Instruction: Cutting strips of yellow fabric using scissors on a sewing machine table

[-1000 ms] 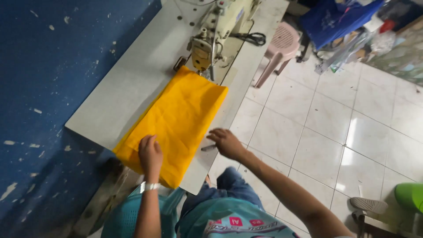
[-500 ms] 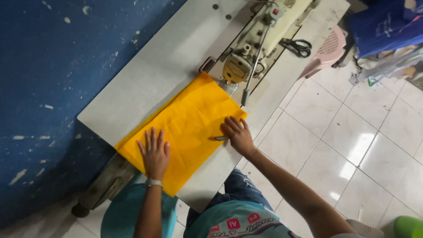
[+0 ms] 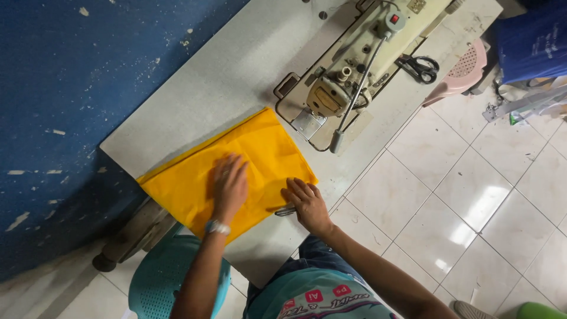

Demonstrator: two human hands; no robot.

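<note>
A folded yellow cloth (image 3: 236,171) is laid flat on the grey surface (image 3: 236,77), near the edge closest to the person, with one corner almost reaching the foot of the sewing machine (image 3: 360,65). The left hand (image 3: 229,186) is pressed palm down on the middle of the cloth, fingers spread wide and slightly blurred, so their exact outline is hard to make out; nothing is gripped by it. A watch (image 3: 217,227) is worn on that wrist. The right hand (image 3: 307,204) is rested at the cloth's near right edge, fingers loosely curled over a small metal tool (image 3: 285,210); only one end of the tool is seen past the fingers, and its kind cannot be told, nor whether it is truly clasped or only covered. The part of the cloth under both palms is hidden.

Black scissors (image 3: 419,68) are placed on the surface beside the machine. A pink plastic stool (image 3: 463,68) is partly covered by the surface's far corner. A teal stool (image 3: 156,280) is seen below the left forearm, cut off by the bottom edge. A blue wall (image 3: 71,88) is seen at the left and a white tiled floor (image 3: 472,195) at the right. The person's shirt and jeans are cropped at the bottom.
</note>
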